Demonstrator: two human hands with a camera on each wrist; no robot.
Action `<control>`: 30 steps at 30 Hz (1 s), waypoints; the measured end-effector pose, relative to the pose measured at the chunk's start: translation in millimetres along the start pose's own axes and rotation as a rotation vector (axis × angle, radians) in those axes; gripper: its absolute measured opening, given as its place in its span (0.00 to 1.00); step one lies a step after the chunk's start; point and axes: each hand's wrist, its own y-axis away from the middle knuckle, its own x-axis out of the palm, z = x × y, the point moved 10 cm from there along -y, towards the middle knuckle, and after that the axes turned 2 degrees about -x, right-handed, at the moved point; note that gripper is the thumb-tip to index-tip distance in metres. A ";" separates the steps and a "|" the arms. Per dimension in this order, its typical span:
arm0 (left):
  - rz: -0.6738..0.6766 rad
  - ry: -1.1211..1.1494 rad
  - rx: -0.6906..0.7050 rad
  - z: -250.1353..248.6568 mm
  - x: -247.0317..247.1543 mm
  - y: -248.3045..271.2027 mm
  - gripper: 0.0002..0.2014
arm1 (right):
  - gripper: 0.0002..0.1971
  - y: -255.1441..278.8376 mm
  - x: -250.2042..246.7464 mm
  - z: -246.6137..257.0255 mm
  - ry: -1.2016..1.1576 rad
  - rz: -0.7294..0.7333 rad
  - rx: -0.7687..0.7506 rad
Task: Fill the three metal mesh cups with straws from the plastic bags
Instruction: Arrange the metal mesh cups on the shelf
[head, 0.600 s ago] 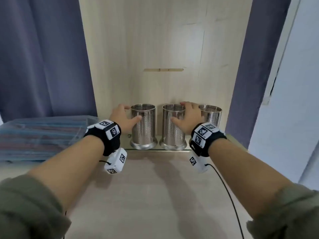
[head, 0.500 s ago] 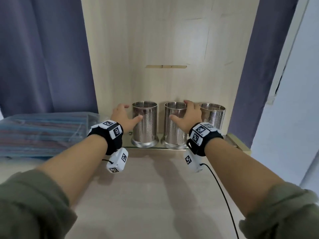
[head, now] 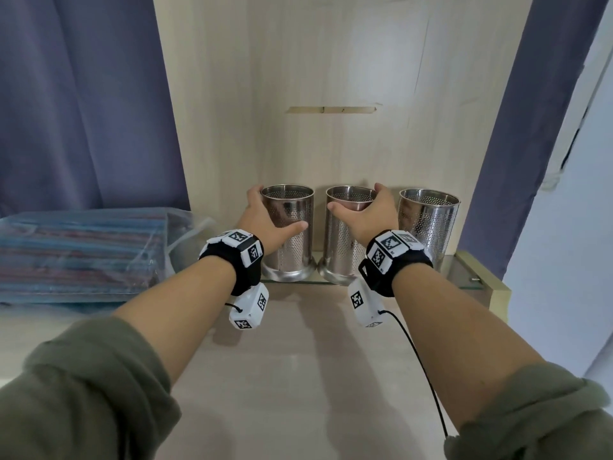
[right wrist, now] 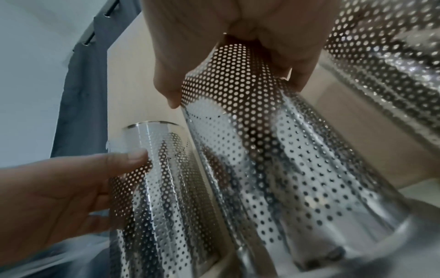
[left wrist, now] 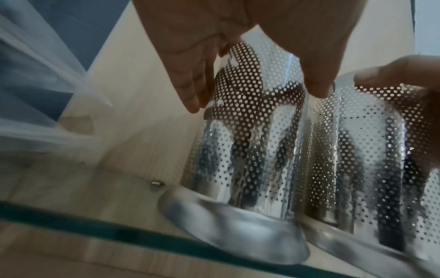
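Left hand [head: 265,224] wrapped round left mesh cup [head: 292,227], right hand [head: 371,217] round middle mesh cup [head: 345,234], both on glass shelf [head: 464,277] at 12 o'clock, bagged straws [head: 83,254] at 9; lift straight up, flared bases nearly touch.

Head view is evenly lit, soft daylight-ish, nothing blown out. The arms throw faint, soft-edged shadows on the bench [head: 298,376], and the wide lens bows the curtain [head: 83,111] and wall lines toward the edges. Wrist views are rougher: the left one smears the plastic bag [left wrist: 35,112] and the cup base [left wrist: 233,233] into blur. The mesh cups [right wrist: 273,169] catch streaky white glare between dark reflections, with light showing through the holes near the fingers [right wrist: 166,90].
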 end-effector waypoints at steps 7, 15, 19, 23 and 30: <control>-0.096 0.019 0.100 -6.6 -15.6 15.5 0.53 | 0.57 -2.4 -1.9 0.1 0.009 0.008 -0.009; -0.231 0.010 0.100 3.0 -83.9 73.4 0.48 | 0.57 -1.3 -4.2 2.0 0.010 0.029 -0.004; -0.221 0.003 0.044 30.6 -98.5 93.6 0.48 | 0.55 0.4 -5.3 2.3 0.008 0.033 0.007; -0.216 -0.001 0.052 41.2 -110.9 104.8 0.48 | 0.54 2.7 -6.9 4.1 0.021 0.044 0.009; -0.186 -0.043 0.029 52.7 -110.9 120.0 0.49 | 0.54 6.6 -8.9 6.7 0.034 0.056 0.010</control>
